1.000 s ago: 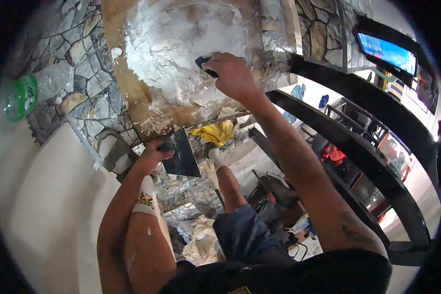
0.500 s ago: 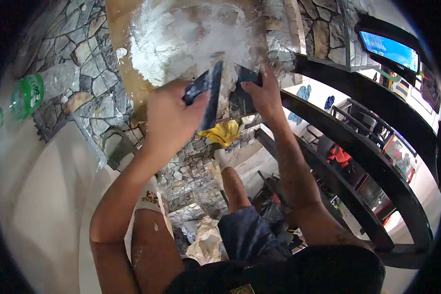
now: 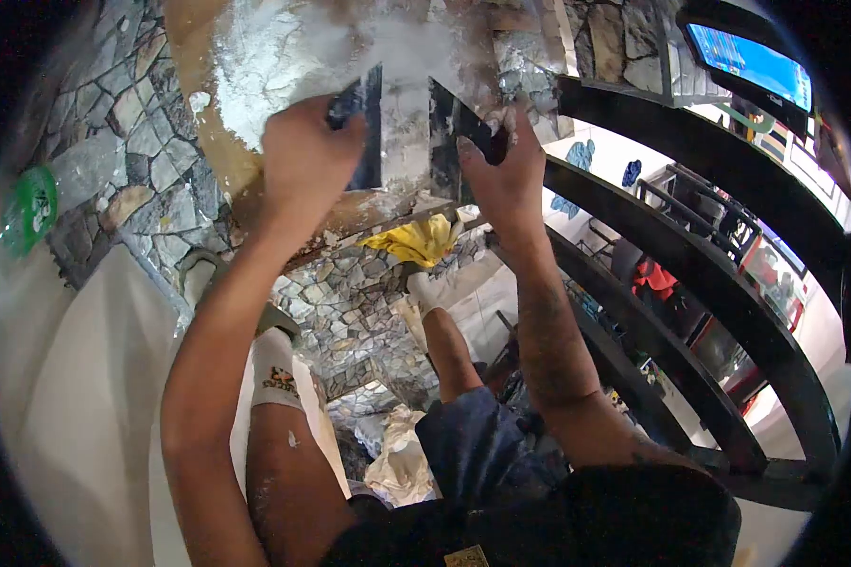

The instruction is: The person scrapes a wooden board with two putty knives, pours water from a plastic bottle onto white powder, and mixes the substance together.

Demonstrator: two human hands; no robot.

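Observation:
My left hand [image 3: 304,159] grips a dark putty knife [image 3: 361,128] by its handle, blade edge-on and smeared white. My right hand [image 3: 503,175] holds a second dark scraper [image 3: 452,132] close beside it. The two blades face each other a little apart, held up in front of a brown wall patch [image 3: 208,142] covered with white plaster [image 3: 274,57]. Stone-pattern cladding [image 3: 113,142] surrounds that patch.
A green-capped plastic bottle [image 3: 30,210] lies on the white ledge [image 3: 76,378] at left. A yellow cloth [image 3: 416,241] sits just below the patch. Black curved railings [image 3: 690,283] sweep down the right side, with a lit screen [image 3: 747,61] at top right. My legs hang below.
My left hand rose from below the patch with its knife to meet the right hand's scraper. Both blades now stand side by side, slightly higher than half a second ago.

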